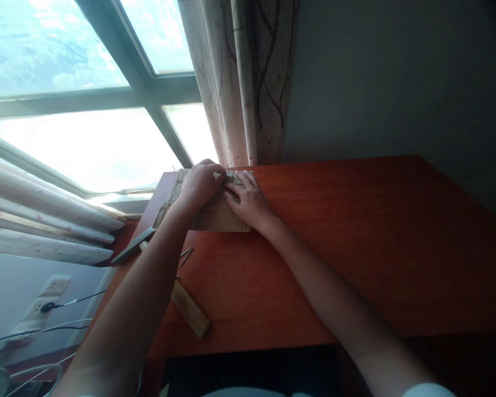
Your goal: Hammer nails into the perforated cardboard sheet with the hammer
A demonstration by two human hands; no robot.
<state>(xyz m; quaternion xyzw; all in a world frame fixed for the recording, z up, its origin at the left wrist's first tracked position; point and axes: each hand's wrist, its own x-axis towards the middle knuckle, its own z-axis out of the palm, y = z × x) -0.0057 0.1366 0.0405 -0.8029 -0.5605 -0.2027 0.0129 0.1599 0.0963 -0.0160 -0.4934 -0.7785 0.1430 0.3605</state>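
A piece of corrugated cardboard (221, 220) with rows of small holes lies near the far edge of the wooden table. Over its upper middle, my left hand (204, 184) has its fingers curled together in a pinch; whatever is between the fingertips is too small or hidden to name. My right hand (250, 201) rests on the cardboard's right side, fingers spread and nearly flat, their tips close to the left hand's fingers. Left of the cardboard, partly behind my left forearm, lies a grey blade-shaped object (133, 246).
A few thin metal pieces like nails (186, 256) lie on the table (355, 248) near my left forearm. Closer in is a light wooden bar (191, 310), partly covered. A window (86, 138), curtain (248, 82) and wall socket (45, 303) border the left and back.
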